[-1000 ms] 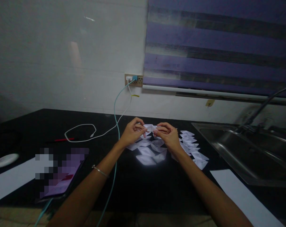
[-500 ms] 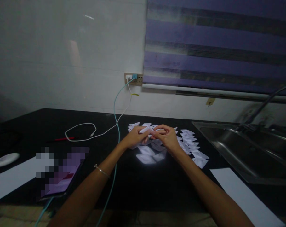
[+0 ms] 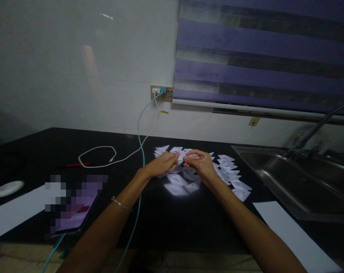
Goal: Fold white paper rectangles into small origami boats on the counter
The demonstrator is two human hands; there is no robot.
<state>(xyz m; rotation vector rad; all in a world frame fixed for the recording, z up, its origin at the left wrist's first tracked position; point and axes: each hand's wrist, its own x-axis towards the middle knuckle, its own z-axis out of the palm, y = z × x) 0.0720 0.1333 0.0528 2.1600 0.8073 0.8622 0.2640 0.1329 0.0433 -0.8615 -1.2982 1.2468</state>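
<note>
Between my two hands is a small piece of folded white paper [image 3: 181,156], held above the black countertop [image 3: 172,223]. My left hand [image 3: 164,163] grips its left side, thumb on top. Fingers and thumb of my right hand [image 3: 199,162] pinch its right side. Folded paper pieces [image 3: 176,189], white and pointed, lie under and in front of my hands. More folded pieces [image 3: 229,170] lie overlapping in rows to the right of my right hand. The exact folds of the held piece are too small to make out.
A metal sink [image 3: 297,185] with a faucet [image 3: 316,127] is at right, a white paper strip [image 3: 291,231] before it. At left are a tablet [image 3: 78,216], another paper strip [image 3: 15,212], a white round object [image 3: 8,188] and a red pen [image 3: 78,164]. A teal cable [image 3: 138,212] passes under my left arm.
My left hand has turned, its thumb now lying over the paper and its fingers more closed. My right hand still pinches the other side in nearly the same place.
</note>
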